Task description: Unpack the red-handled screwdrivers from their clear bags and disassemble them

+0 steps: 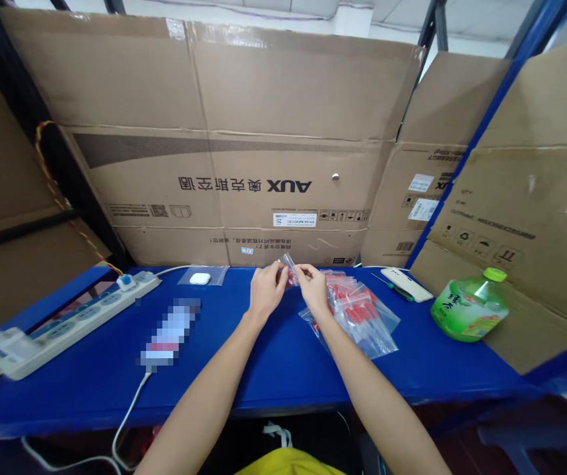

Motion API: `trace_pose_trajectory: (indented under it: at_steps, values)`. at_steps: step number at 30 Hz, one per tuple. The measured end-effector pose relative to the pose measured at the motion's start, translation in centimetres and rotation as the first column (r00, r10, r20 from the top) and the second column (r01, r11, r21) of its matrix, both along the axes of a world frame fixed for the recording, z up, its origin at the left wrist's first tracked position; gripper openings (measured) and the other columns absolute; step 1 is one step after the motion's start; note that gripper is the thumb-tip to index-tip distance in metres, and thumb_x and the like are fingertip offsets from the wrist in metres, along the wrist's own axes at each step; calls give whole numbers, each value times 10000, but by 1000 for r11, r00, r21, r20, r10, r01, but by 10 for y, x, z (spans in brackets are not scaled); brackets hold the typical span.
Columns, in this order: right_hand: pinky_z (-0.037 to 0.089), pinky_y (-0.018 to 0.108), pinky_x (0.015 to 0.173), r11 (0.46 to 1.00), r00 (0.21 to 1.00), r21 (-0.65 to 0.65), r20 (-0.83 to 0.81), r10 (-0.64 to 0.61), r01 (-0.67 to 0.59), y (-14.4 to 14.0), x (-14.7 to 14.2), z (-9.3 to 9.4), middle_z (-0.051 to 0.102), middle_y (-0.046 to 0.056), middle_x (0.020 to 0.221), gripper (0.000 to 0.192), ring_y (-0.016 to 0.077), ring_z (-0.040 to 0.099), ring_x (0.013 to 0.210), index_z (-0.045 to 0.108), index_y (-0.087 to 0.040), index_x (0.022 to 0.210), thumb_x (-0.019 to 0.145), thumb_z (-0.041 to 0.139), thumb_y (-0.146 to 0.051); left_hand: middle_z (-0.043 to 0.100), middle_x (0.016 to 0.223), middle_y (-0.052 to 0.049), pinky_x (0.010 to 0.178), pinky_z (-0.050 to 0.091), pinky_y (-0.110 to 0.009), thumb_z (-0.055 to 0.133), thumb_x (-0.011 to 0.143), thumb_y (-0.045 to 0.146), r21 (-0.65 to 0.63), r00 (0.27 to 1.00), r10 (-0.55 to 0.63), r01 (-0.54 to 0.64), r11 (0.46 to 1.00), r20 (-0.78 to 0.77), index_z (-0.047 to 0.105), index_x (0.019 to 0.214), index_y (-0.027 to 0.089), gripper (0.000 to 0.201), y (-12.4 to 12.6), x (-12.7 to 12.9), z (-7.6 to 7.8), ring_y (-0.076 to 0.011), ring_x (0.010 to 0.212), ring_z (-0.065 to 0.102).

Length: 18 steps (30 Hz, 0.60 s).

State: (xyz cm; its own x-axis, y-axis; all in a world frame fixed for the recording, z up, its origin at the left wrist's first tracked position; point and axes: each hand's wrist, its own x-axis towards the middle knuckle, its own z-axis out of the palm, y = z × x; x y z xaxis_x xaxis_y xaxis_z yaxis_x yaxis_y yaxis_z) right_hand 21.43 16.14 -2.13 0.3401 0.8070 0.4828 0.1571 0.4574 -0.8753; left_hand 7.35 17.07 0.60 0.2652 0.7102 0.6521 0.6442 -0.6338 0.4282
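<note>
Pinched between the fingertips of the left hand (266, 288) and the right hand (313, 290), a small clear bag (287, 260) is held near the middle of the far edge of the blue worktop (283, 366). Both hands are closed on it; a little red is seen at its lower part, but most of it is hidden by the fingers.

Along the left edge, a white power strip (88, 318) is laid at a slant, with a white plug (16, 348) fitted at its near end and a blue-and-white plug (125, 282) at its far end. To its right a flat device (169, 333) is placed, blurred into blocks, from which a white cable (132, 408) is led over the near edge. By the far edge, a white case (199, 279) is set in or on a clear pouch (220, 275); which of the two cannot be told.

Just right of the held bag, a heap of clear bags (362, 310) with red contents is spread, partly covered by the right arm (362, 389). Towards the far right corner, a green-handled screwdriver (402, 292) is laid beside a cream flat object (410, 284). Near the right edge, a green bottle (468, 309) is stood upright. Behind the far edge, cardboard (273, 86) is stood, printed with upside-down lettering.
</note>
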Motion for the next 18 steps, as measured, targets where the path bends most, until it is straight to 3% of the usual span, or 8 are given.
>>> trace_pose_trajectory:
  at_steps: [8,14,18]
  values:
    - [572,341,847,988,988,20,-31,151,-150,-5,-14,1,763,56,927,236,208,714,849,739,-188,944,853,649,-387,717,801,-19,649,376,-260,440,1021,404,-72,997,6,-1,997,78,616,959,220,262,2,-3,0,-163,685,636]
    - [561,320,773,996,995,-33,61,84,-83,-4,-12,-4,744,50,855,211,202,699,784,701,-189,847,851,624,-385,712,797,-31,637,364,-257,429,1021,345,-104,997,-13,21,994,76,620,940,221,241,6,0,-9,-176,699,640]
    - [528,291,709,996,991,-80,134,-16,27,0,-8,-8,704,22,772,178,183,663,712,641,-204,815,854,585,-368,712,801,-39,647,371,-261,417,1028,361,-133,995,-28,41,990,98,617,953,219,256,9,4,-16,-184,694,644]
